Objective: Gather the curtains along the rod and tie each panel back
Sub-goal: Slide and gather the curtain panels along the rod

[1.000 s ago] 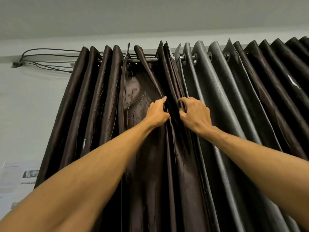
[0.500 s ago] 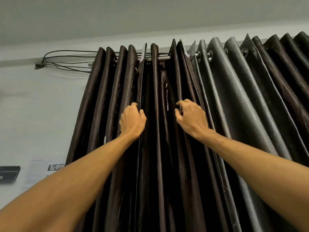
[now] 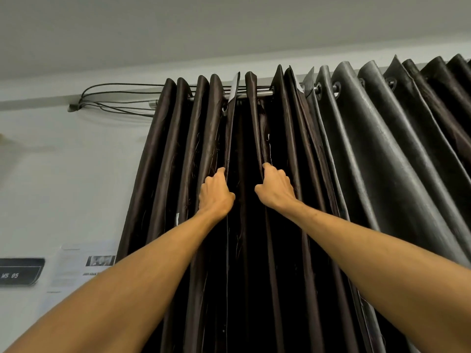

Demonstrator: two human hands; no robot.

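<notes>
Head view: the dark brown curtains (image 3: 165, 161) are hanging in pleats from the rod (image 3: 254, 94), high against the far wall (image 3: 63, 161). The left hand (image 3: 216, 193) is gripping one panel's loose edge, fingers (image 3: 220, 173) curled round it. The right hand (image 3: 275, 189) is clutching the neighbouring pleat just to the right, its fingers hooked into the fold. To gather well, I judge each hand should be pulling sideways rather than downward, so the eyelets (image 3: 336, 87) are sliding freely, and stopping short of the cables (image 3: 114, 98) at the rod's left end.
</notes>
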